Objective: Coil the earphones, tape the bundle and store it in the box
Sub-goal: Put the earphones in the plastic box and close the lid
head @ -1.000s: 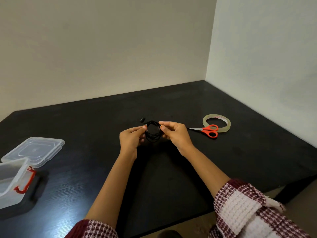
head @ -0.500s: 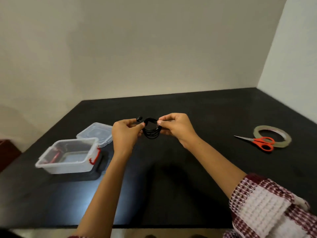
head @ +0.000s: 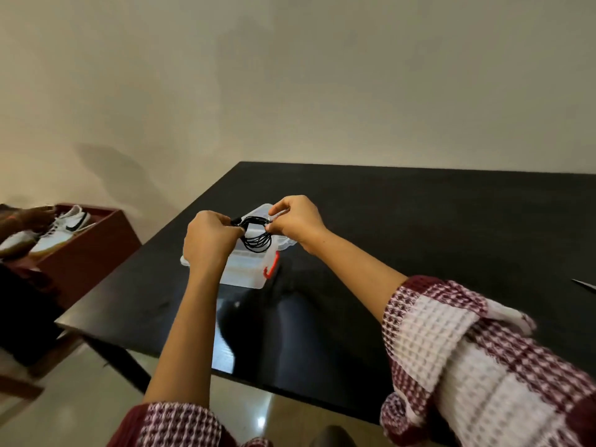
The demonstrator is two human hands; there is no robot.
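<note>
Plain beige walls rise behind a large black rectangular table (head: pixel 419 221) whose top fills the area under and beyond both raised hands. Off to the left of the left hand, past the table's edge and lower down, sits a dark red open crate (head: pixel 96 240) holding white sneakers with black markings (head: pixel 61 225). Both forearms reach forward from rolled-up sleeves in a maroon-and-white checked knit (head: pixel 467 356).

Directly below and just beyond the hands stands a clear plastic storage box with a red latch handle (head: pixel 245 272), open at the top; its rim runs behind the left wrist, and the red latch shows on the side under the right hand. A clear plastic lid (head: pixel 283 245) lies just behind the box, partly hidden by the right hand.

The left hand (head: pixel 209 240) is curled, its fingertips pressed together on the left side of a coiled bundle of black earphone cable (head: pixel 256 237). The right hand (head: pixel 296 221) pinches the right side of the same bundle between thumb and forefinger, the other fingers tucked in. The bundle hangs between the two hands, its loops drooping downward over the open box, held clear of the rim as far as can be seen.

Far to the right of the right hand, at the picture's edge, a thin grey metal tip (head: pixel 585 284) lies on the table.
</note>
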